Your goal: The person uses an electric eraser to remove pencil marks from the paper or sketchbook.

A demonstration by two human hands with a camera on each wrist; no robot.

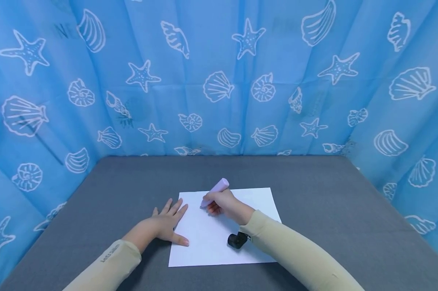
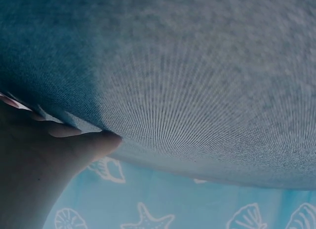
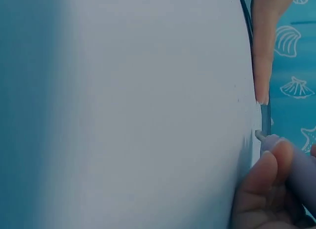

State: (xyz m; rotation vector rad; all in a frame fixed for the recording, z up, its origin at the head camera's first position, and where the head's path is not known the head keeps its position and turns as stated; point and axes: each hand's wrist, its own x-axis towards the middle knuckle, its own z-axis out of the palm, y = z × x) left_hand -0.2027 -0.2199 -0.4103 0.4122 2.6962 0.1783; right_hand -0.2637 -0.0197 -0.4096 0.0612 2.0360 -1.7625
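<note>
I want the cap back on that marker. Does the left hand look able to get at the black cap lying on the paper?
Probably yes. The left hand rests flat at the white paper's left edge, and the black cap lies apart from it with bare sheet between. The right forearm sits just beside the cap and might crowd the approach.

Both arms wear long, close-fitting sleeves in pale beige. The left sleeve (image 1: 107, 266) carries small dark lettering near its cuff. A small black camera (image 1: 238, 240) sits strapped under the right sleeve (image 1: 295, 254), near its cuff.
</note>
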